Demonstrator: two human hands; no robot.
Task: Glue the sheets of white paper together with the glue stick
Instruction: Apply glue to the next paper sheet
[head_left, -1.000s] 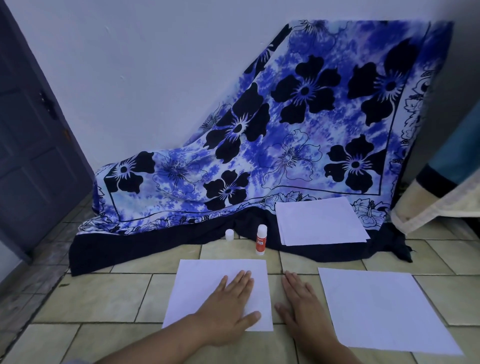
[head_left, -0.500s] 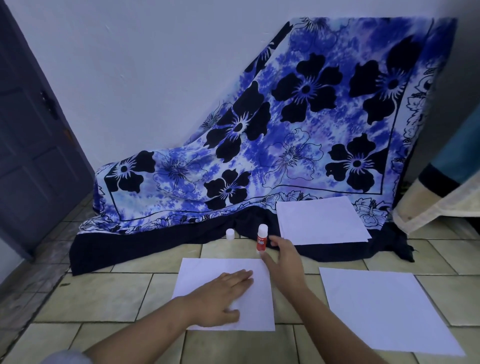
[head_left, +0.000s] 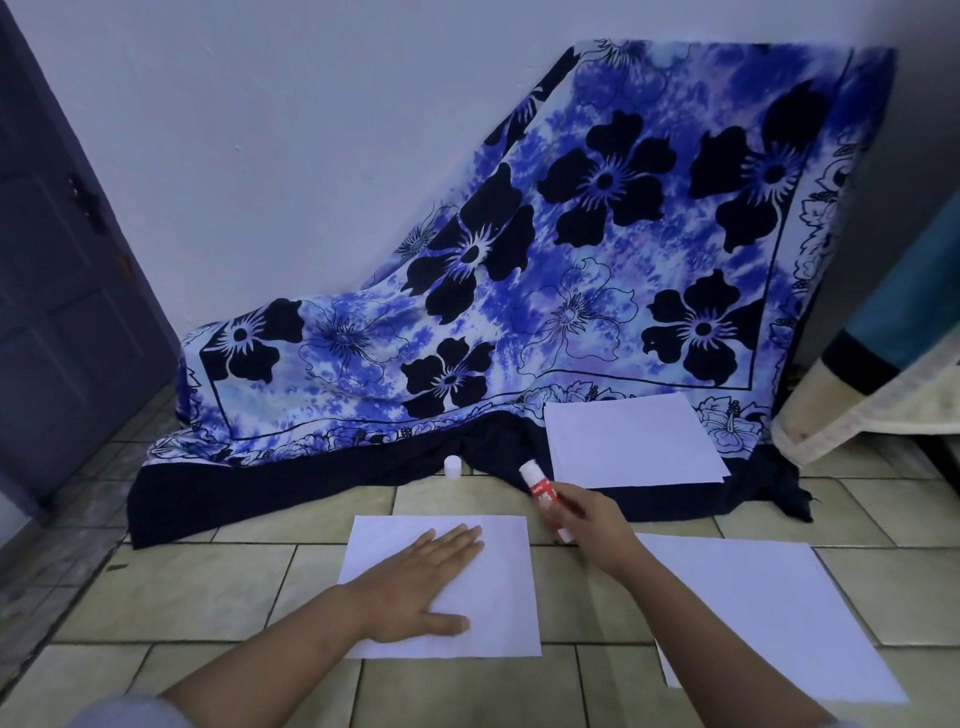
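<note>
Fingers of the right hand are curled round the glue stick, which is held just past the far right corner of the near sheet. Its long axis is tilted, with the white tip up and away to the left and the base down by the palm; whether the base touches the floor cannot be told. The left hand is laid flat on that sheet, fingers straight and nothing gripped, so the paper is pinned to the tiles. A small white cap stands apart by the dark hem of the patterned cloth, so the stick is judged to be uncapped. From the stick, the sheet lies to the left and nearer the person, and the right hand is the closer one to its bare right half. For glue to be laid, the tip would have to be turned downward. A second sheet lies to the right, and a stack of sheets rests on the cloth
</note>
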